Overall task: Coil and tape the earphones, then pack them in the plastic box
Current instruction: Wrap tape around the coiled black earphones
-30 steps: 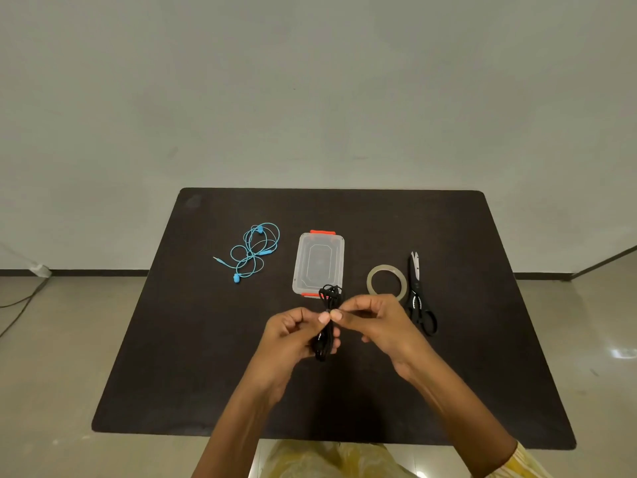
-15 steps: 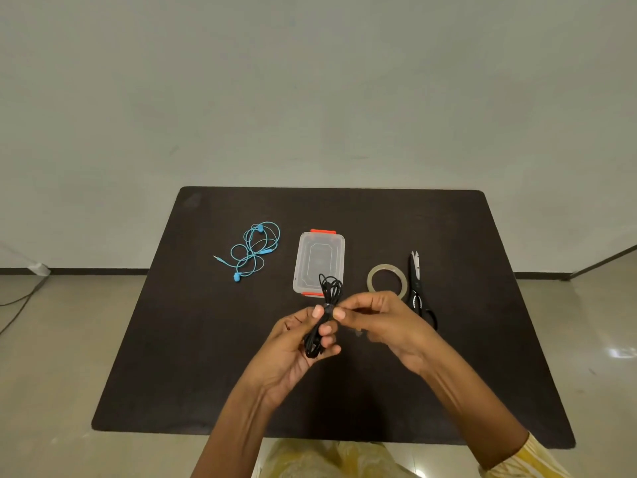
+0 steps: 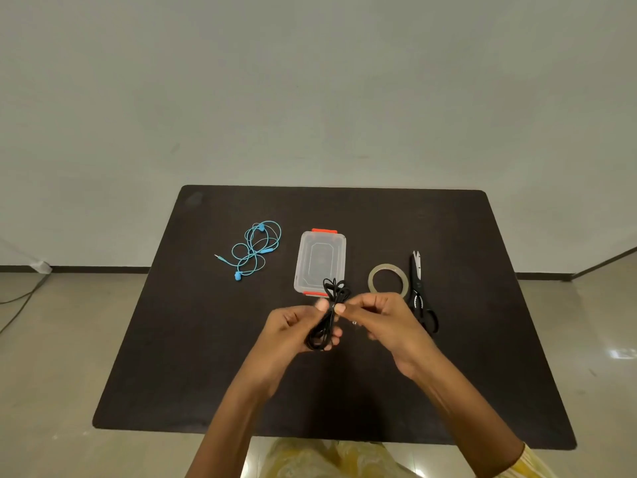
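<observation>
A coiled bundle of black earphones (image 3: 331, 298) is held above the dark table (image 3: 206, 357), just in front of the clear plastic box (image 3: 320, 260) with orange latches. My left hand (image 3: 293, 331) grips the lower loops of the bundle in its curled fingers. My right hand (image 3: 382, 319) pinches the bundle's middle between thumb and forefinger. The loops fan out above the pinch. A loose tangle of blue earphones (image 3: 255, 248) lies on the table to the left of the box.
A roll of clear tape (image 3: 386, 279) lies flat to the right of the box, and black scissors (image 3: 418, 291) lie beside it, points away from me. The table's near edge runs below my forearms. A tiled floor surrounds the table.
Both hands have shifted the black bundle slightly; its top loops tilted a little to the right and the right hand's pinch stays at the middle. Nothing on the table moved.
</observation>
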Motion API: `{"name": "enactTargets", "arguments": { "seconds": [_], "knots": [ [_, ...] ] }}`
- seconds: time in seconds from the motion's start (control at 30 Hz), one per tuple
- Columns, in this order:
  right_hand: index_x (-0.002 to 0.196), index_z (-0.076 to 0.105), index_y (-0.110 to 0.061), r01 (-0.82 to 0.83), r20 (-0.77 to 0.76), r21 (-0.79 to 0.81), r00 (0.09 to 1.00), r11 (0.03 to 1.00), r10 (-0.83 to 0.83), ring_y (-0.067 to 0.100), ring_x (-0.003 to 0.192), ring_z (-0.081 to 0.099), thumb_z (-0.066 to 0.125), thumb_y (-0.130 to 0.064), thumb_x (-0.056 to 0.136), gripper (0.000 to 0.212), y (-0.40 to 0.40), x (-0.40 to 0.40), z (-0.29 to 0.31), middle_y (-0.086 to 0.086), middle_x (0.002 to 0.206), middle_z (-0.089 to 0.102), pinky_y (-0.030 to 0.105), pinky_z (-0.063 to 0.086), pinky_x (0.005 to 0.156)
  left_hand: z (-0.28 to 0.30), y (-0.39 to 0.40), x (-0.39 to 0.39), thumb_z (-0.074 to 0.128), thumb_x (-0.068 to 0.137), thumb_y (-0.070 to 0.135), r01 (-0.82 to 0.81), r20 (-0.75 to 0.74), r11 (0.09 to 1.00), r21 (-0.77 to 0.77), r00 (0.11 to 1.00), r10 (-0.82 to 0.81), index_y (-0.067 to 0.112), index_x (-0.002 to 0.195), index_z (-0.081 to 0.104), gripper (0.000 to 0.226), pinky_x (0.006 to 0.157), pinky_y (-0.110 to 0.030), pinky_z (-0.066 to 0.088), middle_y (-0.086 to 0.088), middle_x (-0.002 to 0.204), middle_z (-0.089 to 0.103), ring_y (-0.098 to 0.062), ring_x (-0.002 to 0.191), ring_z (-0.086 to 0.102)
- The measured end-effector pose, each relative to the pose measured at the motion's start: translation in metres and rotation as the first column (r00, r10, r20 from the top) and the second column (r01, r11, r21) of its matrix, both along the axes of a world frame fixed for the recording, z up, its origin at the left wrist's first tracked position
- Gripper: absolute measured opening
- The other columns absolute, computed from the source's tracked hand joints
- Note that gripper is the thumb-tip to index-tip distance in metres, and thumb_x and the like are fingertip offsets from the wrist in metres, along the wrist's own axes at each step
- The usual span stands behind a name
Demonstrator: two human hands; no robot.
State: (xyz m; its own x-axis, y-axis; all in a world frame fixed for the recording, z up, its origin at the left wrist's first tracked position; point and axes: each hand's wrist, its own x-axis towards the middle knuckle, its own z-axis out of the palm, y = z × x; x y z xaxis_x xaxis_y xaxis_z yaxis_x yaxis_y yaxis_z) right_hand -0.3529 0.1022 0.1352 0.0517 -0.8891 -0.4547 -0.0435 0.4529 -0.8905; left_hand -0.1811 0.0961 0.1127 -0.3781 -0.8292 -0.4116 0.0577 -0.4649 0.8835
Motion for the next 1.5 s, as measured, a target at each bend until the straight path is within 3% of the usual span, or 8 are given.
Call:
{"name": "enactTargets", "arguments": {
  "seconds": [0.1,0.3,0.47,0.57,0.77,1.07,1.37,1.5],
  "knots": [
    [0.075,0.072,-0.015,-0.002,0.016,-0.062,1.0,0.998,0.003,-0.011,0.059,0.058,0.07,-0.015,0.083,0.008,0.001,0.001,0.002,-0.015,0.06,0.067,0.003,0.04,0.052,0.001,0.0,-0.001,0.063,0.084,0.032,0.037,0.087,0.993,-0.108,0.996,-0.028,0.011,0.089,0.074,0.025,0.073,-0.029,0.057,-0.005,0.075,0.07,-0.017,0.072,0.066],
    [0.094,0.074,-0.018,-0.085,0.056,0.136,0.995,0.987,0.078,0.005,0.101,0.059,0.07,-0.025,0.082,0.015,-0.003,-0.011,0.003,0.0,0.102,0.072,0.03,0.036,0.074,0.001,-0.002,-0.003,0.058,0.088,0.029,0.036,-0.068,0.999,-0.006,0.997,-0.036,0.007,0.089,0.073,0.026,0.071,-0.027,0.054,-0.001,0.069,0.061,-0.012,0.068,0.061],
    [0.105,0.071,-0.01,-0.145,0.236,0.173,0.966,0.974,0.102,-0.001,0.066,0.051,0.07,-0.026,0.077,0.032,-0.002,-0.014,0.001,-0.006,0.079,0.066,0.015,0.031,0.052,0.002,-0.001,-0.006,0.053,0.092,0.032,0.11,-0.111,0.994,0.009,0.988,-0.108,0.01,0.086,0.071,0.028,0.07,-0.027,0.053,0.001,0.066,0.059,-0.012,0.064,0.06],
    [0.094,0.072,-0.011,-0.117,0.384,0.206,0.923,0.972,0.03,0.002,0.059,0.044,0.071,-0.021,0.073,0.023,-0.001,-0.014,-0.002,-0.001,0.075,0.061,0.013,0.03,0.046,0.002,-0.002,-0.007,0.052,0.092,0.032,0.132,-0.206,0.986,0.099,0.972,-0.109,0.01,0.086,0.071,0.029,0.067,-0.027,0.053,0.001,0.066,0.057,-0.011,0.063,0.059],
    [0.083,0.072,-0.022,-0.045,0.055,0.158,0.998,0.986,0.037,-0.001,0.077,0.057,0.065,-0.027,0.087,0.01,0.005,-0.007,-0.006,-0.011,0.076,0.068,0.021,0.04,0.069,0.0,-0.002,-0.011,0.05,0.09,0.039,0.14,0.033,0.987,0.081,0.989,-0.144,0.002,0.102,0.067,0.042,0.07,-0.028,0.057,-0.009,0.078,0.07,-0.02,0.075,0.069],
    [0.08,0.073,-0.026,0.0,-0.075,0.057,0.997,0.998,0.004,-0.009,0.075,0.061,0.069,-0.027,0.084,0.005,0.006,-0.006,-0.007,-0.017,0.073,0.069,0.009,0.043,0.058,-0.004,0.0,-0.014,0.058,0.088,0.03,0.053,0.11,0.998,-0.029,0.993,-0.049,0.004,0.097,0.065,0.029,0.069,-0.029,0.057,-0.009,0.089,0.07,-0.017,0.08,0.068],
    [0.091,0.075,-0.019,-0.11,0.361,0.163,0.932,0.98,0.044,0.002,0.069,0.053,0.071,-0.024,0.075,0.017,0.006,-0.018,-0.012,-0.006,0.08,0.069,0.015,0.034,0.054,-0.005,0.003,-0.017,0.056,0.091,0.035,0.097,-0.294,0.966,0.24,0.956,-0.023,0.014,0.086,0.07,0.026,0.059,-0.024,0.053,0.001,0.07,0.059,-0.009,0.063,0.058],
    [0.091,0.075,-0.014,-0.09,0.422,0.203,0.907,0.975,-0.004,0.003,0.064,0.055,0.069,-0.018,0.077,0.015,0.009,-0.017,-0.015,-0.003,0.075,0.067,0.015,0.037,0.054,-0.005,0.004,-0.016,0.056,0.091,0.036,0.112,-0.213,0.969,0.222,0.975,-0.064,0.011,0.09,0.072,0.03,0.06,-0.026,0.056,-0.006,0.078,0.067,-0.016,0.07,0.066]
  ]
}}
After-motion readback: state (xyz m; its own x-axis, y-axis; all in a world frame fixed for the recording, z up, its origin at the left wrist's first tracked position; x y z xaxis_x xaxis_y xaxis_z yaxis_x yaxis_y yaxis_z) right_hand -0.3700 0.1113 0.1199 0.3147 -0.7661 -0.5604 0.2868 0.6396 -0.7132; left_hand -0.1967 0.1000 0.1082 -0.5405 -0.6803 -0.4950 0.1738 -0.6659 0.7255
